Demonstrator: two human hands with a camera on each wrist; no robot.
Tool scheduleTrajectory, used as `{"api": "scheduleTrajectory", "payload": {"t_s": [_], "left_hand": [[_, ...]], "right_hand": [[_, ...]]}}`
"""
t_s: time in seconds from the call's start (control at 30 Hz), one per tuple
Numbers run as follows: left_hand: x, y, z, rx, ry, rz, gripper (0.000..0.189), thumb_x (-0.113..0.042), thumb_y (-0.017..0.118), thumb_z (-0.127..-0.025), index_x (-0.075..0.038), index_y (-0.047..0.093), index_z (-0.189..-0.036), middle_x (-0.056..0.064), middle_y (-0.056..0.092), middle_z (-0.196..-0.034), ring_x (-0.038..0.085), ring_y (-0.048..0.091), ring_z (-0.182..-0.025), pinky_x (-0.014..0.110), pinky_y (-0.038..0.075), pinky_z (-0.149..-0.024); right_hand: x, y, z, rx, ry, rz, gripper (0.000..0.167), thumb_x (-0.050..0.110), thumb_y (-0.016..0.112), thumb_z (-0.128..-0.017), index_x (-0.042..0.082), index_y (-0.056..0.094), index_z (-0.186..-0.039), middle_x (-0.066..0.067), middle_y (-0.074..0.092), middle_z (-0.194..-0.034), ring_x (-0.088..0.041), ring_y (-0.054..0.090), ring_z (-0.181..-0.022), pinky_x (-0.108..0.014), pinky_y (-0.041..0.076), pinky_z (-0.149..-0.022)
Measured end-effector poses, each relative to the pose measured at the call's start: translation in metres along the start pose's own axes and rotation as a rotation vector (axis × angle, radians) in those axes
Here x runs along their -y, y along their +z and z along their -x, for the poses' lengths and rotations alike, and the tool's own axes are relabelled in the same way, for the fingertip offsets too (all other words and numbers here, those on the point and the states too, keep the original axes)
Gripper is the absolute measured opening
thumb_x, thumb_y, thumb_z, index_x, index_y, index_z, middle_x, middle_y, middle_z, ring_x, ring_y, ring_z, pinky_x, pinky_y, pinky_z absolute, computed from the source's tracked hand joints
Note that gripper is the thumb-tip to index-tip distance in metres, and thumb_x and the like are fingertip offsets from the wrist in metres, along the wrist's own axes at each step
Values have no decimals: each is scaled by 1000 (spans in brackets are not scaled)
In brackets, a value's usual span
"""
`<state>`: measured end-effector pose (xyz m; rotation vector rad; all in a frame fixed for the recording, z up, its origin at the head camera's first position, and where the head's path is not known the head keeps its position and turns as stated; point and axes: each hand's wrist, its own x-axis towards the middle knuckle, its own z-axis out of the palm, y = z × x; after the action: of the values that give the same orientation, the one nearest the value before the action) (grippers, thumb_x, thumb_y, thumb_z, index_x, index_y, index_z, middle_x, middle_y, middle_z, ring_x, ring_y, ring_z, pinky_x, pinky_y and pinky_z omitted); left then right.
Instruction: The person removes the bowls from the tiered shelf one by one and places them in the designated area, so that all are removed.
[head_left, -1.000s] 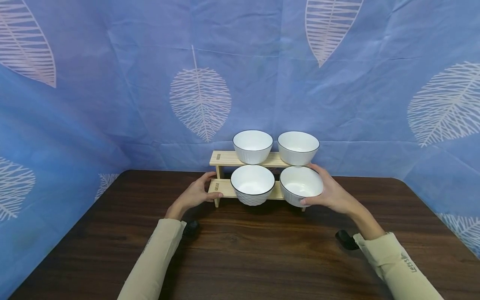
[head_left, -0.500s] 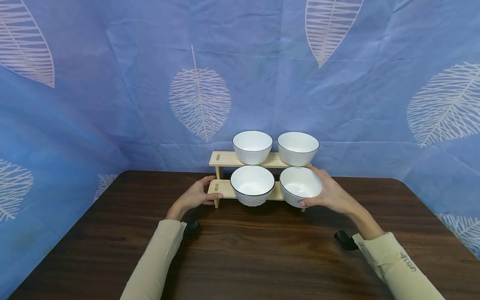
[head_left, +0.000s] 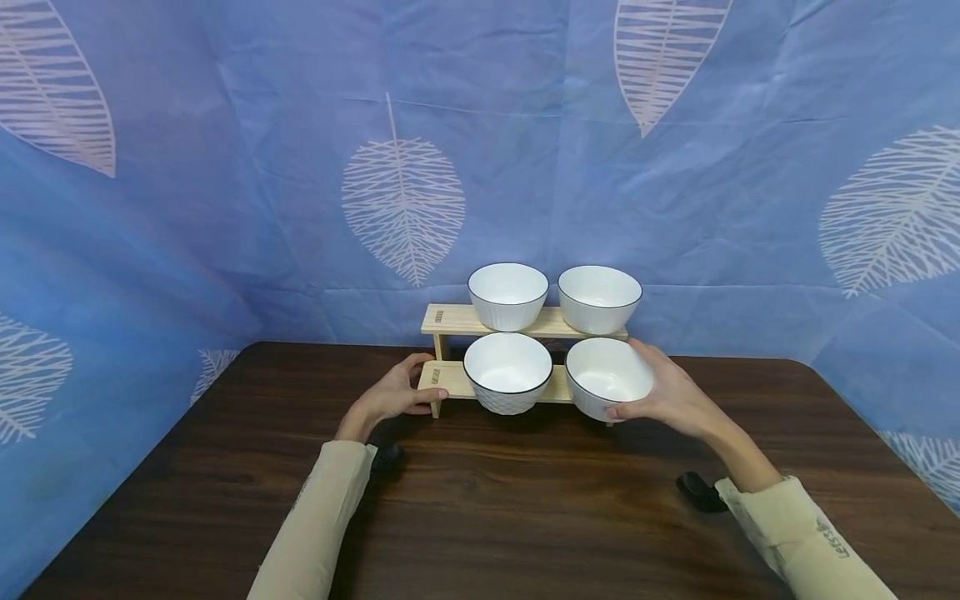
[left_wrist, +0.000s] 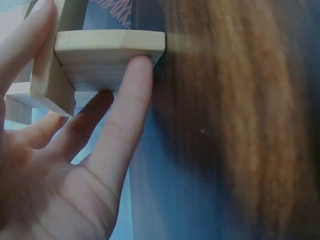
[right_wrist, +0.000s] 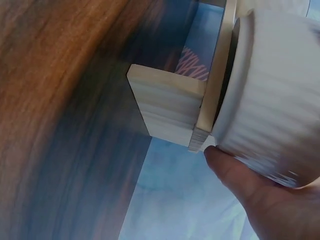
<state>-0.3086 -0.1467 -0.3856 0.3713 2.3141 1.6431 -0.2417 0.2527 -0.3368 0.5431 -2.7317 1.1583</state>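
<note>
A two-tier wooden rack point(head_left: 459, 377) bears white bowls with dark rims. At the rack's left end my left hand point(head_left: 392, 392) grips the lower shelf, thumb over its top. In the left wrist view, a finger point(left_wrist: 127, 107) of that hand lies along the rack's leg point(left_wrist: 112, 42). My right hand point(head_left: 670, 392) holds the front right bowl point(head_left: 609, 371) by its outer side, thumb in front. Seen from the right wrist, this ribbed bowl point(right_wrist: 280, 95) sits close over the shelf's end, with a dark gap at its foot.
Beside the held bowl stands the front left bowl point(head_left: 507, 367), with a textured wall. Two more bowls, left point(head_left: 507, 312) and right point(head_left: 598, 315), rest on the upper shelf. The dark wooden table point(head_left: 480, 508) ends behind at a blue leaf-print cloth point(head_left: 510, 183).
My right hand has moved the front right bowl slightly to the right and nearer, widening the gap from its neighbour. The left hand keeps its hold on the rack.
</note>
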Motion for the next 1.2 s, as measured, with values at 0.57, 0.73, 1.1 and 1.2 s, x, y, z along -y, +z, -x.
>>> {"api": "scheduleTrajectory", "payload": {"t_s": [0.57, 0.73, 1.1, 1.2], "left_hand": [[-4, 0, 0, 4, -50, -5, 73, -5, 69, -97, 2, 24, -155, 30, 47, -139, 45, 59, -118, 51, 56, -88], [-2, 0, 1, 0, -42, -7, 72, -4, 69, -96, 3, 26, -153, 30, 48, -136, 45, 60, -116, 51, 56, -87], [-3, -1, 1, -4, -51, -1, 72, -5, 69, -96, 2, 26, -154, 29, 48, -137, 44, 59, -117, 51, 56, -88], [-2, -1, 1, -8, -54, 4, 72, -5, 70, -96, 1, 27, -154, 29, 48, -136, 44, 60, -116, 51, 56, -88]], "right_hand": [[11, -2, 18, -3, 3, 24, 108, 23, 88, -71, -13, 27, -152, -36, 39, -146, -49, 55, -116, -54, 52, -83], [13, -2, 24, -6, -25, 19, 108, 23, 89, -70, -12, 29, -152, -34, 41, -145, -47, 56, -114, -52, 52, -82], [18, 2, 31, 19, -56, 45, 110, 25, 90, -68, -10, 30, -153, -30, 42, -146, -43, 57, -113, -52, 51, -82], [19, 4, 33, 20, -74, 43, 111, 24, 91, -66, -9, 31, -153, -29, 43, -146, -42, 57, -113, -52, 51, -82]]}}
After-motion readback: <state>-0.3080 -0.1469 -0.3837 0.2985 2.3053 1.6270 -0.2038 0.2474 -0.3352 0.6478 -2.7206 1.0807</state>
